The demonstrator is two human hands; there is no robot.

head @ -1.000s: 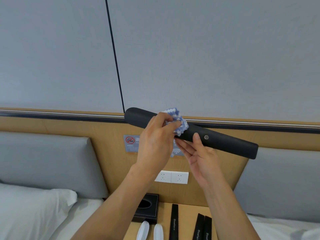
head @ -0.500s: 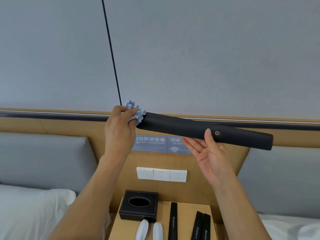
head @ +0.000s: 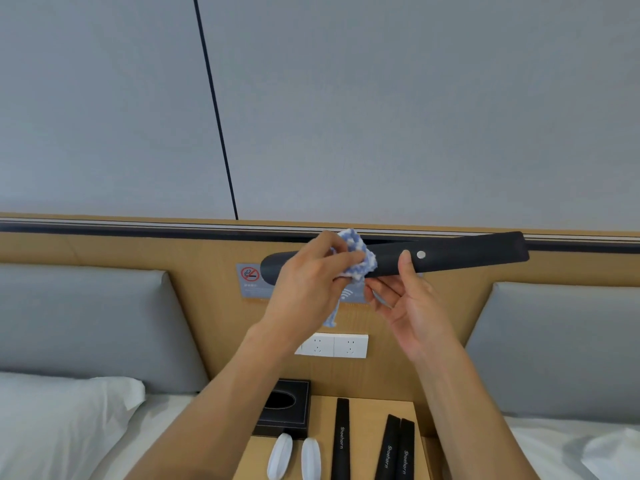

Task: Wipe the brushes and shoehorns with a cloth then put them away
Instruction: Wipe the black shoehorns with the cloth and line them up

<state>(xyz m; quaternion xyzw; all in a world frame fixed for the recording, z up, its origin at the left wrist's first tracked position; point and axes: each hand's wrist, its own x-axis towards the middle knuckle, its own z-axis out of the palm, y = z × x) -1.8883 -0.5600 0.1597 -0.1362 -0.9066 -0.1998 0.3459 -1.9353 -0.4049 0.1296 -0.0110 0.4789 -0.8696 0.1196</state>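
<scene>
Black shoehorn (head: 450, 254) is up in the air in front of the wooden headboard (head: 121, 251), roughly level, wide end to the right, small silver stud on its face. My left hand (head: 304, 289) has its fingers (head: 341, 259) clenched around a blue-and-white cloth (head: 356, 254), which is pressed onto the shoehorn just left of the middle (a strand of it hangs down under the hand). My right hand (head: 412, 306) supports the shoehorn from below: thumb pressed on its front near the stud, the other fingers behind or under it, so I can't tell how far they curl.

Below, on the wooden surface (head: 360, 407) between the two beds: three black sleeves printed "Shoehorn" (head: 341, 441) lying lengthwise, two of them side by side and touching, plus two small white oval brushes (head: 280, 455) to their left. A black tissue box (head: 284, 407) sits at the back left corner. White wall sockets (head: 334, 345) are on the headboard, a no-smoking sign (head: 250, 274) above them. White pillow (head: 62, 420) lower left, grey padded panels on both sides.
</scene>
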